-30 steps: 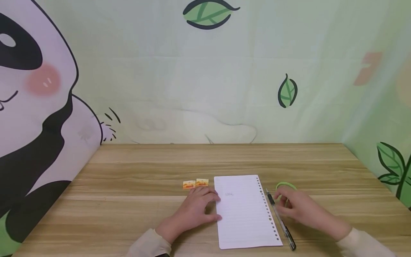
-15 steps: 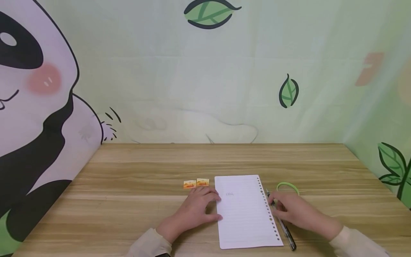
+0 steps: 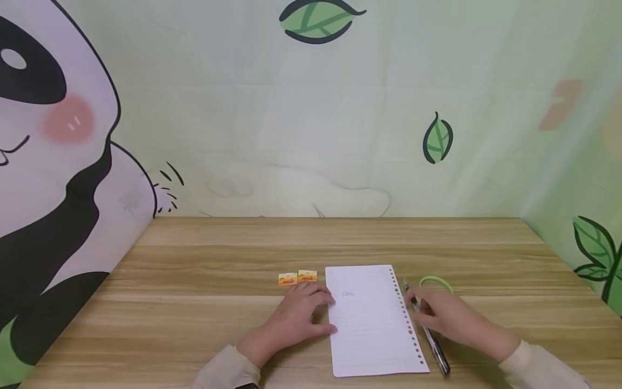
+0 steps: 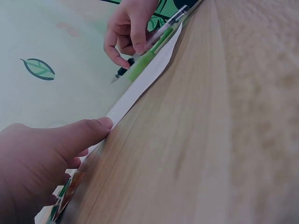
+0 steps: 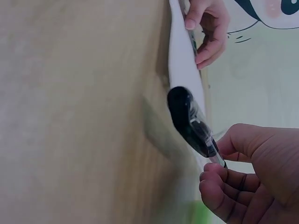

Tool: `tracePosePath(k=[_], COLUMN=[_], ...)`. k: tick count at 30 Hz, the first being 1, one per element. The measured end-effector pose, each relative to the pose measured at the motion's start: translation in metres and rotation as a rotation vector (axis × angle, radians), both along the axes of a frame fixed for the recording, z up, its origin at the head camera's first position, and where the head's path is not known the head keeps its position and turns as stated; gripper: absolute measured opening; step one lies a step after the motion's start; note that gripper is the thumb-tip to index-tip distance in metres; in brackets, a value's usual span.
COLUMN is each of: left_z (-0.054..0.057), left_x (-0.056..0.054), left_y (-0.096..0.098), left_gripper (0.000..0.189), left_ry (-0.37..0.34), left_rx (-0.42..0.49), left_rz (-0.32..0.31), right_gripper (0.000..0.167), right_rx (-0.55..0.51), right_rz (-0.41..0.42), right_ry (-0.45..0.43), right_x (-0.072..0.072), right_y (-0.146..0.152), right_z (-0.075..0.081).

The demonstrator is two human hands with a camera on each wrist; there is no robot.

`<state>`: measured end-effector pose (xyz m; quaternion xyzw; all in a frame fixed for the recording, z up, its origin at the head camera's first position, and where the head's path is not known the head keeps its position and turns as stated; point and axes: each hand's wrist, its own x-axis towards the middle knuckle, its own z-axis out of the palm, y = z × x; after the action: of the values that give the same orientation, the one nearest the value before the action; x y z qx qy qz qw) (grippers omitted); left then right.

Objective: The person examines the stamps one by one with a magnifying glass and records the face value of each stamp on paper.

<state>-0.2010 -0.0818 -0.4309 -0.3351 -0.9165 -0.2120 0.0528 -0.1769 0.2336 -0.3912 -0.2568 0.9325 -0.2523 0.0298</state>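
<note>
A ruled white sheet of paper (image 3: pixel 371 329) with punched holes down its right side lies on the table, bearing faint handwriting near the top. My left hand (image 3: pixel 291 317) rests at its left edge, thumb and fingertips touching the margin, fingers relaxed. Beside the holes, my right hand (image 3: pixel 454 320) pinches a clear-barrelled black pen (image 3: pixel 439 354) between thumb and fingers. The left wrist view shows the pen (image 4: pixel 175 18) slanting, tip down, raised off the table. Its capped rear end (image 5: pixel 184 114) looms close in the right wrist view.
Two small orange-and-yellow cards (image 3: pixel 288 279) lie just beyond my left fingertips. A lime-green curved object (image 3: pixel 437 279) sits behind my right hand, partly hidden by it. The wooden table (image 3: pixel 218 254) meets a printed cloth backdrop at its far edge.
My right hand has moved left from beside the green object onto the pen and grips it; the pen has shifted slightly. My left hand and the paper have stayed put.
</note>
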Motion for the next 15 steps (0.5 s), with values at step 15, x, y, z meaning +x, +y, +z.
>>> tracePosePath(k=[15], left_z=[0.000], left_x=[0.000], left_y=[0.001], left_gripper=[0.041], left_ry=[-0.002], left_rx=[0.001], left_rz=[0.004], right_gripper=[0.014], right_rx=[-0.078], right_rz=[-0.021], right_ry=[0.047], right_x=[-0.005], right_y=[-0.016], right_z=[0.027])
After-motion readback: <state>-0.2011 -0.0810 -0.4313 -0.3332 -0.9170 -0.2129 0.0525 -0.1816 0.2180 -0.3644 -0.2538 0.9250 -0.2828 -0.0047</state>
